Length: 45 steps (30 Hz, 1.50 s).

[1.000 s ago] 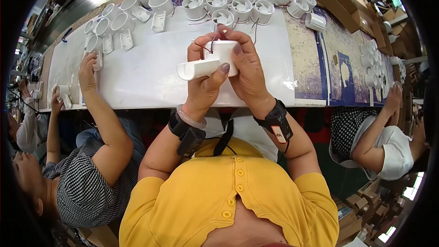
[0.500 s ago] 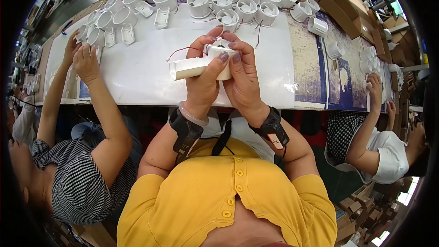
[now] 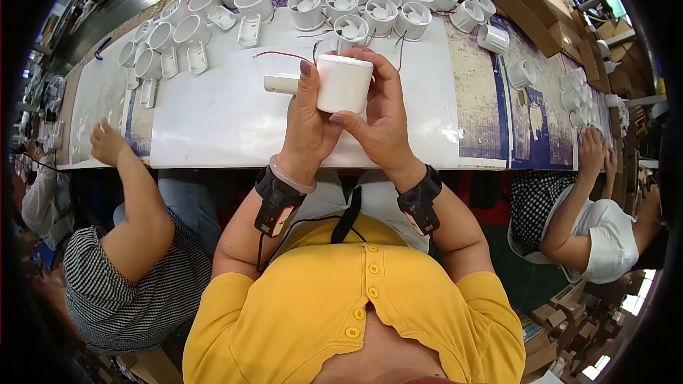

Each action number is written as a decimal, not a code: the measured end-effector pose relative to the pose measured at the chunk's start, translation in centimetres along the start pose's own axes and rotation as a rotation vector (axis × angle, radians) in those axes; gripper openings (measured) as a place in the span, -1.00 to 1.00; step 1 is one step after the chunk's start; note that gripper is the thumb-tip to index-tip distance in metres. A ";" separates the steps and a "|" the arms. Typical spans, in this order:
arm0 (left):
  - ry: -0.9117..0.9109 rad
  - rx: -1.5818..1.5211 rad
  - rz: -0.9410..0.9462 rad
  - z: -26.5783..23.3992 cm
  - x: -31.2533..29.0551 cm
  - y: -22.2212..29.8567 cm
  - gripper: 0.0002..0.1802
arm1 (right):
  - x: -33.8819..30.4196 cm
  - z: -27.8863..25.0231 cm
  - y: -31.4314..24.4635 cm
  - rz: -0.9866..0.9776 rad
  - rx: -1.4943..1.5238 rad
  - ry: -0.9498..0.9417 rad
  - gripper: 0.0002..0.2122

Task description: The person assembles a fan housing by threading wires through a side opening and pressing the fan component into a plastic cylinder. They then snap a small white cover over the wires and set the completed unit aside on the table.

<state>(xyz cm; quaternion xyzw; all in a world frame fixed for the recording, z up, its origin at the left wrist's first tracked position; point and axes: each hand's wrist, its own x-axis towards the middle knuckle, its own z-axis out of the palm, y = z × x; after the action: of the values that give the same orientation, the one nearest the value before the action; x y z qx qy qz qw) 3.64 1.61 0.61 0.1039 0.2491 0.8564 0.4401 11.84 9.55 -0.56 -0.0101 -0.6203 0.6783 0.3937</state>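
Above the near part of the table I hold a white plastic fan housing (image 3: 344, 85) between both hands. It is a round cup with a hollow handle (image 3: 281, 84) sticking out to the left. Thin wires (image 3: 283, 54), one of them red, trail from its upper left side. My left hand (image 3: 307, 117) grips the cup's left side, thumb up along the wall. Around the right side curl the fingers of my right hand (image 3: 385, 110), its thumb pressed near the bottom. The inside of the cup is turned away from me.
Several white fan units (image 3: 343, 1) with wires stand at the far middle. White housings with handles (image 3: 192, 32) stand at the far left. Cardboard boxes (image 3: 523, 11) edge the far right. A co-worker's hand (image 3: 108, 144) is at the left; another person's hands (image 3: 592, 153) are at the right.
The housing has been turned in my hands, so its round wall now stands upright facing me and the handle points away to the left. The co-worker on the left has drawn back from the housings.
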 end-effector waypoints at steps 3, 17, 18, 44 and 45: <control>-0.063 0.074 -0.087 -1.0 -0.4 0.2 -0.29 | 0.0 -1.4 -0.1 0.102 -0.163 -0.053 -0.18; -0.225 -0.035 -0.244 -4.8 1.0 0.8 -0.47 | 1.3 -2.8 -1.3 0.014 -0.244 -0.061 -0.19; -0.378 -0.144 -0.213 -7.7 1.6 0.9 -0.50 | 1.6 -3.3 -1.6 0.054 -0.269 -0.084 -0.18; -0.199 0.706 0.685 0.1 0.3 -0.8 -0.78 | -0.3 2.3 -0.4 0.191 0.374 0.181 -0.73; -0.193 0.724 0.680 0.1 0.3 -0.7 -0.80 | -0.3 2.4 -0.4 0.195 0.380 0.193 -0.73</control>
<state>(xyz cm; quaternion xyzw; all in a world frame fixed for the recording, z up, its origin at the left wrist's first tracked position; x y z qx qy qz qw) 4.04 2.22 0.36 0.4037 0.4403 0.7966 0.0930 11.03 7.33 0.18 -0.0604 -0.4370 0.8138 0.3784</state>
